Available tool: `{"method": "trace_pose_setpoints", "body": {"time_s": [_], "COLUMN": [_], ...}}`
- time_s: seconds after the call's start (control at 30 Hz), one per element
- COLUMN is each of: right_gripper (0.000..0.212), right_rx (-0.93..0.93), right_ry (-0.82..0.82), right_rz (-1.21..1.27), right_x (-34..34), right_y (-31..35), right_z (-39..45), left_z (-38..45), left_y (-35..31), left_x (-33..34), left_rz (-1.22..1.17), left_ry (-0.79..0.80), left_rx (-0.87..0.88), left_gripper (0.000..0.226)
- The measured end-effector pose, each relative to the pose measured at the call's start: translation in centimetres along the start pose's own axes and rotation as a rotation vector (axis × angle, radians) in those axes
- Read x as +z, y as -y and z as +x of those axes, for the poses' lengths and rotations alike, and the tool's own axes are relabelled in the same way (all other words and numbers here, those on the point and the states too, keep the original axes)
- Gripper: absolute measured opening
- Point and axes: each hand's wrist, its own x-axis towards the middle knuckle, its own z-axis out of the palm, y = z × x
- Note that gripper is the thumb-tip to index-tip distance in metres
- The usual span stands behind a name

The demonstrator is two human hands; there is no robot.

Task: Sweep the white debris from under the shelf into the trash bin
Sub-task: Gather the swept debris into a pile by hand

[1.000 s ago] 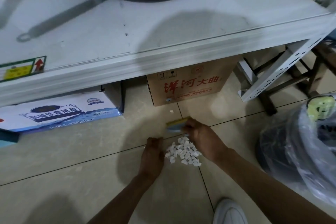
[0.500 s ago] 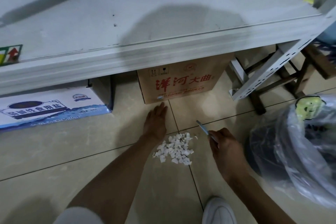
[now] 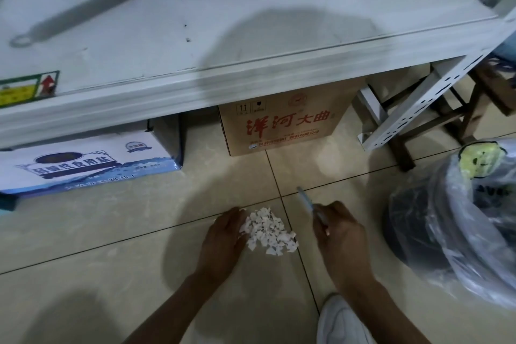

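A small heap of white debris [image 3: 268, 230] lies on the beige floor tiles in front of the white metal shelf [image 3: 195, 87]. My left hand [image 3: 223, 243] rests edge-down against the heap's left side, fingers together and holding nothing. To the right of the heap, my right hand [image 3: 339, 235] is closed on a thin flat card [image 3: 307, 201], seen edge-on and pointing up and left. The trash bin [image 3: 463, 221], dark and lined with a clear plastic bag, stands at the right edge.
Under the shelf stand a brown carton with red characters [image 3: 282, 123] and a white and blue box [image 3: 83, 162]. A wooden stool frame [image 3: 435, 120] sits behind the shelf's right leg. My white shoe [image 3: 340, 321] is at the bottom.
My left hand pulled back from near the brown carton to the heap's left side. The heap is now tighter. My right hand stays to the right with the card.
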Motion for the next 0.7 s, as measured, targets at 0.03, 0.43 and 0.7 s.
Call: {"method": "trace_pose_setpoints", "body": {"time_s": [0.03,0.43,0.7], "right_gripper": [0.015,0.023,0.011], "right_rx": [0.05,-0.169,0.042], "right_ry": [-0.021,0.173,0.045], "right_rz": [-0.025,-0.103,-0.048], "right_x": [-0.3,3.7,1.8], "right_y": [-0.8,2.8,1.2], "right_z": [0.5,-2.0,-2.5], "left_z": [-0.4,-1.3,-2.1], "left_y": [-0.1,-1.7,-3.0], "left_x": [0.1,1.1,0.4], "left_rz": [0.016,0.061,-0.138], "left_ry": [-0.011,-0.021,0.013], "left_rx": [-0.023,-0.127,-0.272], "left_gripper": [0.056,0.077,0.078]}}
